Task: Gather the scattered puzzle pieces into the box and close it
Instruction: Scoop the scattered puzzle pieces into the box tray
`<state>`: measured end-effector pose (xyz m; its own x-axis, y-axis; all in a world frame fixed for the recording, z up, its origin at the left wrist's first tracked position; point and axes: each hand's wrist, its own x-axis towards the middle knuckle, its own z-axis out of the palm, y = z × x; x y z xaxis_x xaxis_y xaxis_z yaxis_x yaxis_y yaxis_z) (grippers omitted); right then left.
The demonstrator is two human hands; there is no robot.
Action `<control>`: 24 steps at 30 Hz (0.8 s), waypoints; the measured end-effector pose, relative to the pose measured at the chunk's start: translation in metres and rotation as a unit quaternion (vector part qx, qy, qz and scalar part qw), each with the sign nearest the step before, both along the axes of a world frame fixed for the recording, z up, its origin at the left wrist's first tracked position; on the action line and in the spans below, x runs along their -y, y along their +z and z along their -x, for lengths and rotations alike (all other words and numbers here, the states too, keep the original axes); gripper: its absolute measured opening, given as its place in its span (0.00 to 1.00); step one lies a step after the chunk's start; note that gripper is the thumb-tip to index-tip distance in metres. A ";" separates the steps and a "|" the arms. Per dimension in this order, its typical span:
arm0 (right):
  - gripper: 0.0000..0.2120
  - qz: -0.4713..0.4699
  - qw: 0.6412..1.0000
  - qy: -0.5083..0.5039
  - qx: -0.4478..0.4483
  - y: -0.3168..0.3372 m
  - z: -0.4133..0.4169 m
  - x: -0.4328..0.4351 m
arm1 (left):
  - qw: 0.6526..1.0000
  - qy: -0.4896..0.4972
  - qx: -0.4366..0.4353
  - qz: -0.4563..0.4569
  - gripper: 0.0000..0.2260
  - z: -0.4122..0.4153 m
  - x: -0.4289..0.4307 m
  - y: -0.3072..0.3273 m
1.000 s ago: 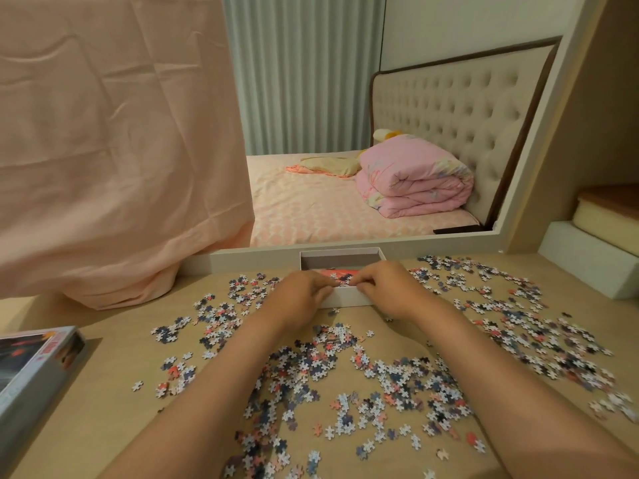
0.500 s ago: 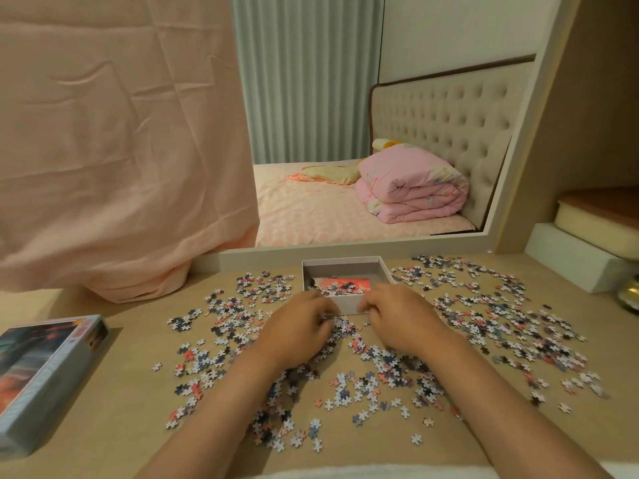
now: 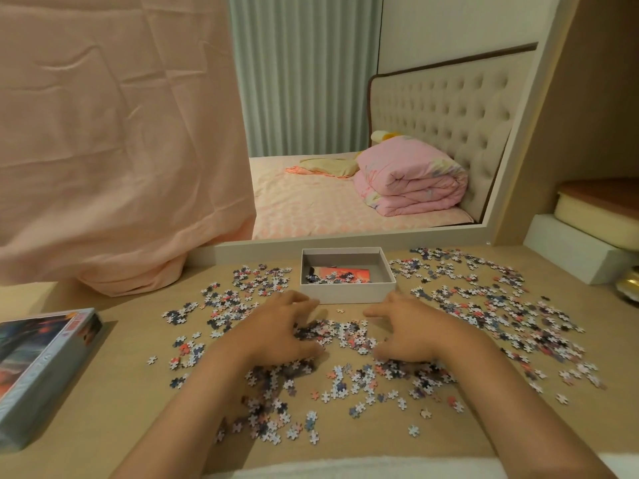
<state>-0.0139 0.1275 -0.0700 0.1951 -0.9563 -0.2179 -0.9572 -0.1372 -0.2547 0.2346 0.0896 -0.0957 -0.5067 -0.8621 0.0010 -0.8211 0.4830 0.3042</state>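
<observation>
An open white box (image 3: 347, 293) stands at the back middle of the table, with a few pieces and an orange picture sheet (image 3: 345, 274) inside. Puzzle pieces (image 3: 342, 380) lie scattered across the table, with more to the left (image 3: 242, 292) and right (image 3: 484, 299) of the box. My left hand (image 3: 280, 331) and my right hand (image 3: 408, 335) rest on the table just in front of the box, fingers spread and cupped toward each other around a small heap of pieces (image 3: 340, 335). The printed box lid (image 3: 41, 368) lies at the left edge.
A mirror frame (image 3: 262, 250) runs along the table's back edge, with a pink cloth (image 3: 114, 167) draped over its left part. White foam blocks (image 3: 570, 254) and a gold object (image 3: 629, 286) sit at the right. A white edge runs along the bottom.
Both hands have pulled back from the box toward me and spread apart, now cupping pieces on the table. The view has tilted down a little.
</observation>
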 end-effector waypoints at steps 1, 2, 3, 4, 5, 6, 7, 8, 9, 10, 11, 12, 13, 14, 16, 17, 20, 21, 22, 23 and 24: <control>0.37 -0.026 0.999 -0.010 -0.024 0.003 0.002 -0.002 | 0.999 0.012 0.029 -0.015 0.38 -0.004 0.001 0.002; 0.37 -0.045 0.998 -0.014 -0.030 0.003 0.001 -0.004 | 0.998 0.018 0.051 -0.027 0.37 -0.006 0.002 0.001; 0.36 -0.050 0.998 -0.014 -0.019 0.002 -0.001 -0.005 | 0.998 0.019 0.059 -0.033 0.35 -0.006 0.004 -0.001; 0.35 -0.043 0.999 -0.012 -0.001 0.001 -0.004 -0.005 | 0.998 0.019 0.053 -0.032 0.33 -0.005 0.004 -0.004; 0.32 -0.030 0.999 -0.009 0.018 -0.003 -0.008 -0.004 | 0.999 0.018 0.036 -0.027 0.30 -0.002 0.004 -0.006; 0.30 -0.013 0.999 -0.004 0.029 -0.006 -0.013 -0.001 | 0.999 0.015 0.019 -0.021 0.28 0.000 0.004 -0.009; 0.28 0.003 0.999 0.001 0.035 -0.009 -0.017 0.001 | 1.000 0.012 0.004 -0.014 0.27 0.003 0.003 -0.010; 0.26 0.017 0.999 0.004 0.037 -0.012 -0.021 0.003 | 1.000 0.008 -0.005 -0.008 0.27 0.005 0.003 -0.011; 0.25 0.028 0.999 0.002 0.037 -0.014 -0.024 0.005 | 1.000 0.006 -0.011 -0.003 0.28 0.006 0.003 -0.011; 0.25 0.037 0.999 -0.001 0.034 -0.016 -0.026 0.006 | 1.000 0.004 -0.014 0.005 0.29 0.006 0.004 -0.011; 0.26 0.047 0.999 -0.003 0.026 -0.017 -0.027 0.007 | 1.000 0.004 -0.014 0.013 0.31 0.005 0.004 -0.010; 0.28 0.056 0.998 0.001 0.013 -0.018 -0.028 0.008 | 1.000 0.008 -0.009 0.017 0.33 0.004 0.003 -0.010; 0.30 0.061 0.998 0.010 0.000 -0.019 -0.029 0.009 | 1.000 0.012 -0.001 0.016 0.35 0.004 0.003 -0.008; 0.33 0.059 0.998 0.019 -0.009 -0.019 -0.031 0.010 | 1.000 0.013 0.011 0.012 0.36 0.004 0.002 -0.007; 0.36 0.051 0.998 0.032 -0.022 -0.021 -0.037 0.012 | 0.999 0.001 0.041 0.013 0.35 0.006 0.001 -0.008; 0.36 0.055 0.997 0.038 -0.028 -0.022 -0.041 0.013 | 0.999 -0.008 0.047 0.020 0.34 0.008 0.001 -0.009; 0.31 0.075 0.996 0.041 -0.012 -0.026 -0.048 0.016 | 1.000 -0.016 -0.010 0.021 0.27 0.011 0.004 -0.012; 0.29 0.080 0.996 0.040 0.004 -0.026 -0.050 0.017 | 0.999 -0.017 -0.031 0.022 0.24 0.011 0.005 -0.013; 0.27 0.086 0.995 0.037 0.021 -0.027 -0.051 0.018 | 0.998 -0.019 -0.045 0.027 0.22 0.011 0.006 -0.013; 0.24 0.091 0.995 0.034 0.037 -0.027 -0.052 0.019 | 0.998 -0.022 -0.056 0.033 0.21 0.010 0.006 -0.014; 0.22 0.096 0.994 0.031 0.051 -0.027 -0.054 0.020 | 0.997 -0.023 -0.066 0.037 0.20 0.011 0.007 -0.014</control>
